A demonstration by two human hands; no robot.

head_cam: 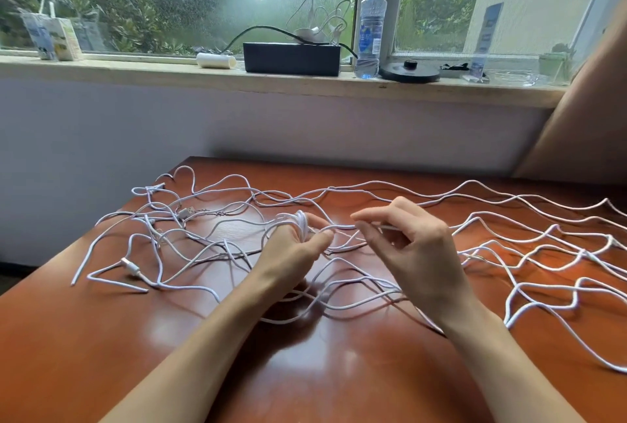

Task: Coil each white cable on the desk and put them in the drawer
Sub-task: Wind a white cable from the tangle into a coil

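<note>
Left hand [294, 249]: gripped a small coil of thin white cable [301, 223], fingers curled round it.
Right hand [407, 239]: fingertips pinched the cable's free strand.
Surface [101, 338]: glossy reddish-brown wood, strewn with loose white cables [529, 253].

White cables [301, 223] sprawl in crossing loops over the middle band of the table [84, 354], from centre left to the right edge of the frame. Any pass there meets strands, some arching off the wood. The lower left and lower centre of the table lie bare. Along the top, the windowsill [135, 71] is crowded by a black box [291, 58] and a bottle [369, 29].
</note>
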